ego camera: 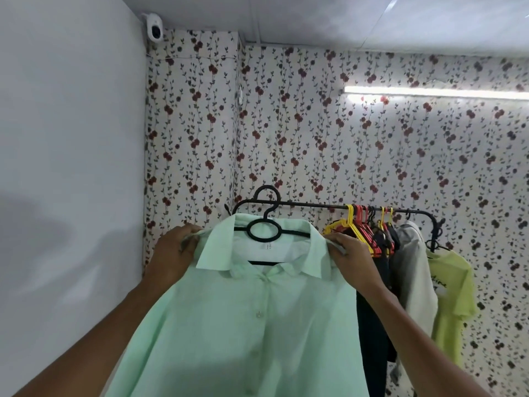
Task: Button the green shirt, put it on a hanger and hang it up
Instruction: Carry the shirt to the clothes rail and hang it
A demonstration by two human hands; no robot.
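Buttoned green shirt (257, 325) on black hanger (264, 230), shoulders pinched by left hand (174, 253) and right hand (347, 257).

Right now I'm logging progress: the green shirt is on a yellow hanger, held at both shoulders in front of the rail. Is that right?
Not quite: the hanger is black, not yellow, as the head view shows; yellow hangers hang further along the rail. The rest stands: the green shirt is on it, left hand and right hand gripping its shoulders.
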